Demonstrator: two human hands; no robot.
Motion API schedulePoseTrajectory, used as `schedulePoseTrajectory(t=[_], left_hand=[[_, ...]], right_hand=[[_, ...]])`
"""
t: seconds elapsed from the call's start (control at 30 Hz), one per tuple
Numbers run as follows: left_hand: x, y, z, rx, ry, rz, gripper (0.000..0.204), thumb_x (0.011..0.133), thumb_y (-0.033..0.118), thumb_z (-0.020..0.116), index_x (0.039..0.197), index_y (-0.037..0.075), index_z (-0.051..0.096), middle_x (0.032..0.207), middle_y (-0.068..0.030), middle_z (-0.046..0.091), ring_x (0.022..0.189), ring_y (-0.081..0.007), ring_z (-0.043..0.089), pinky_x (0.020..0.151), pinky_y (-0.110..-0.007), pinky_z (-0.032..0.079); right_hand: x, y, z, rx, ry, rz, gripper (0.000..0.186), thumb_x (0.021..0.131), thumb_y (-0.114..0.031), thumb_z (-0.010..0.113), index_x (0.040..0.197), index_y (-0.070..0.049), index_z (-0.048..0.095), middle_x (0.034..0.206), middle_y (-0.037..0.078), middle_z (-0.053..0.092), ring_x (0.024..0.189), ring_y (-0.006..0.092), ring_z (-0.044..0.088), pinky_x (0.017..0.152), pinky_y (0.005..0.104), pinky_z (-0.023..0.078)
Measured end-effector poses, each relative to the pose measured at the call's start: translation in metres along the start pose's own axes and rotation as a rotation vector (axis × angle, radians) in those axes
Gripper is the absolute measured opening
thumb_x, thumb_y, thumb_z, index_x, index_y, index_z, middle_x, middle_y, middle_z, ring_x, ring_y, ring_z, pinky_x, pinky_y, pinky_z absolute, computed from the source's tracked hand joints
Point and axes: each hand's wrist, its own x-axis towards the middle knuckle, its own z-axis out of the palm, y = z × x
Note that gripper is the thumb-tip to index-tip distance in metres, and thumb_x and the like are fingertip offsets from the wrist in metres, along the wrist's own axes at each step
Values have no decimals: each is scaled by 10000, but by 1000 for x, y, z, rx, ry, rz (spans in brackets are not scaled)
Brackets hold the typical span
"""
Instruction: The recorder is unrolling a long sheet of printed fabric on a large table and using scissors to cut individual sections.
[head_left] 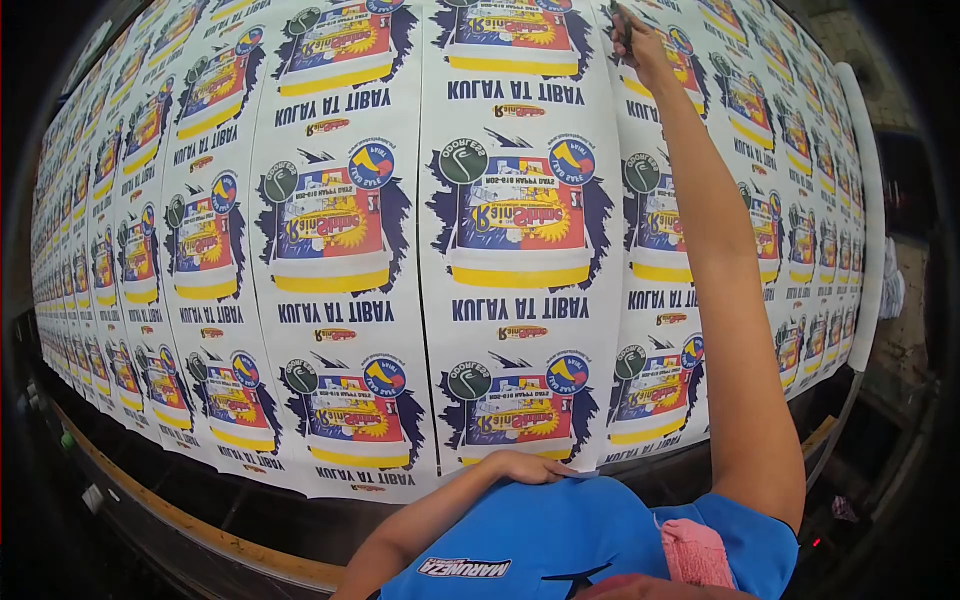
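A large white sheet (520, 115) with repeated prints of a paint pail spreads over the table, the prints upside down to me. My left hand (525, 467) is at the sheet's near edge, close against my blue shirt, its fingers closed on the edge by a panel corner. My right arm stretches far across the sheet. At the far side my right hand (645, 55) is closed around a slim dark tool (621, 28), whose exact kind I cannot make out. The tool lies over a seam between two columns of prints.
A long dark gap (426, 300) runs between two columns left of the middle. The sheet's right edge curls into a roll (868, 220). A wooden table rail (200, 515) shows at the near left. White cloth (892, 280) lies beyond the right edge.
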Motion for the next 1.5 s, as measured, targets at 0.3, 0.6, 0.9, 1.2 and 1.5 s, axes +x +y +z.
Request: schedulePoseTrajectory(t=[0.3, 0.6, 0.9, 1.2, 1.5], left_hand=[[18, 11, 13, 90, 165, 28, 720, 1067, 556, 265, 1499, -1, 414, 1553, -209, 402, 1453, -331, 361, 1214, -360, 245], [16, 16, 79, 747, 799, -165, 758, 938, 471, 601, 1534, 71, 358, 1651, -212, 165, 1516, -420, 172, 1200, -580, 189], [81, -27, 130, 1302, 1120, -459, 1059, 847, 701, 597, 1594, 67, 195, 1680, -138, 103, 1544, -400, 39, 1130, -748, 17], [123, -39, 153, 1276, 1380, -453, 1098, 850, 620, 664, 1602, 37, 115, 1681, -176, 61, 1549, -397, -27, 1139, -725, -29], [277, 53, 177, 1468, 1238, -109, 1069, 853, 586, 681, 1595, 36, 144, 1673, -199, 75, 1545, -406, 17, 1126, -754, 13]], right_hand=[[-273, 22, -62, -118, -13, 193, 433, 1020, -210, 543, 1451, -167, 547, 779, -38, 592, 547, 51, 505, 479, 207, 350], [-607, 69, -278, -18, 637, 306, 449, 1051, -140, 483, 1480, -267, 515, 758, -30, 560, 529, 51, 473, 447, 199, 371], [-872, 149, -353, 148, 1134, 113, 490, 1038, -273, 574, 1497, -179, 430, 755, -18, 573, 515, 67, 510, 430, 204, 323], [-973, 197, -243, 471, 553, 254, 505, 1069, -394, 441, 1522, -193, 345, 835, 48, 634, 566, 125, 599, 477, 232, 393], [-976, 126, -247, 471, 150, -42, 712, 1000, -529, 501, 1530, -93, 314, 858, 54, 625, 622, 118, 618, 524, 206, 363]])
